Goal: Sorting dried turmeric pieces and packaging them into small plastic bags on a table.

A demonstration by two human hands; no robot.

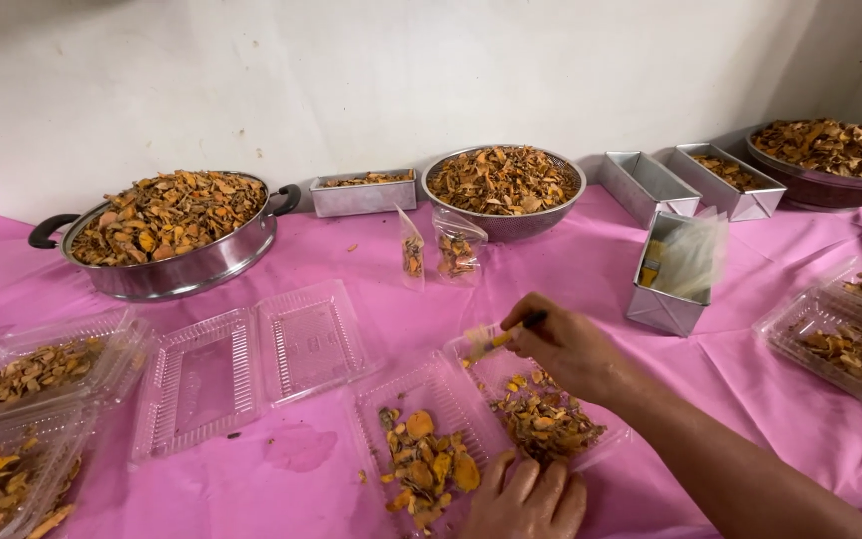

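Left hand (528, 499): flat, fingers spread, pressing the near edge of the open clear clamshell tray (471, 424).
Dried orange slices (541, 419): in that tray, just beyond the left hand, under the right.
Right hand (566, 349): pinched on a small stick-like tool (511, 331) above the slices.
Far: colander (504, 185) of slices.

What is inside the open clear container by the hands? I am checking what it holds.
The open clamshell container holds orange-brown dried slices in both halves. The left hand and right hand cover parts of it.
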